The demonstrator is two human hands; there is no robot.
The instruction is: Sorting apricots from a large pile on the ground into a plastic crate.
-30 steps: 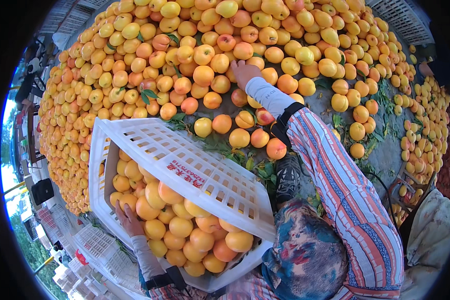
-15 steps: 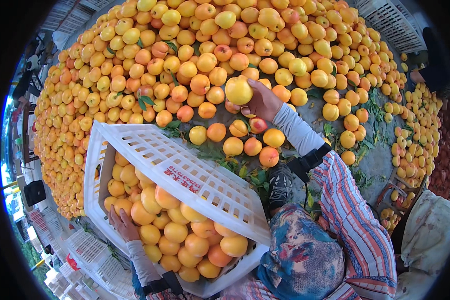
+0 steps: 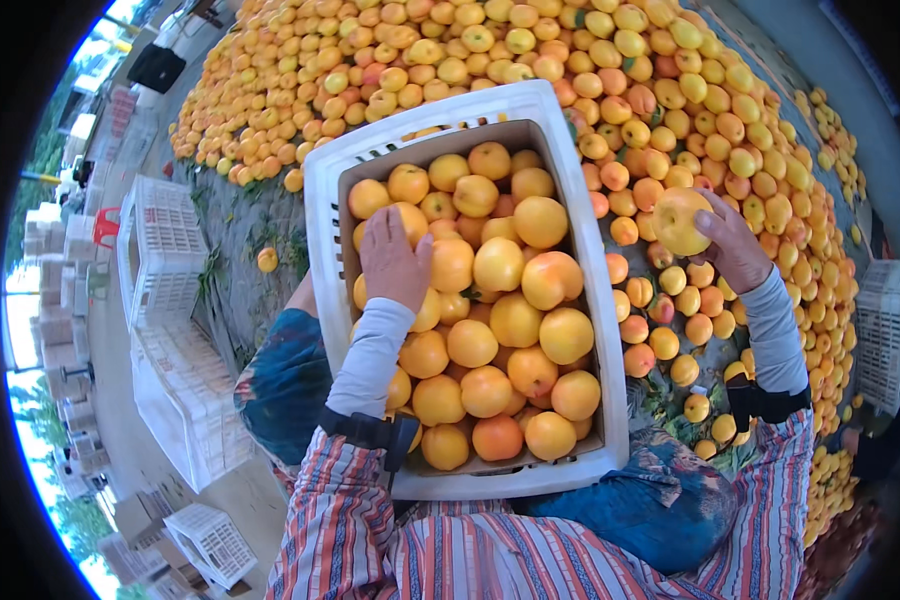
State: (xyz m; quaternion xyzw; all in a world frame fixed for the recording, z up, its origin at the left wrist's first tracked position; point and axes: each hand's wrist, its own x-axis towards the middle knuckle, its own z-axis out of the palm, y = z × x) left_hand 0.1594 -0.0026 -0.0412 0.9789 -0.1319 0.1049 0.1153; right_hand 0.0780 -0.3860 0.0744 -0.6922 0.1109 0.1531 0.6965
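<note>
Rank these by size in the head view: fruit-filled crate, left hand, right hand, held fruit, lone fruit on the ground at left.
1. Fruit-filled crate
2. Left hand and right hand, too alike to rank
3. Held fruit
4. Lone fruit, looking farther away

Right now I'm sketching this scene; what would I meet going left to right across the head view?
Red plastic stool → white slatted plastic crates → lone round orange fruit on the ground → white plastic crate full of fruit → raised round yellow-orange fruit → right hand's grip → pale slatted plastic crate.
</note>
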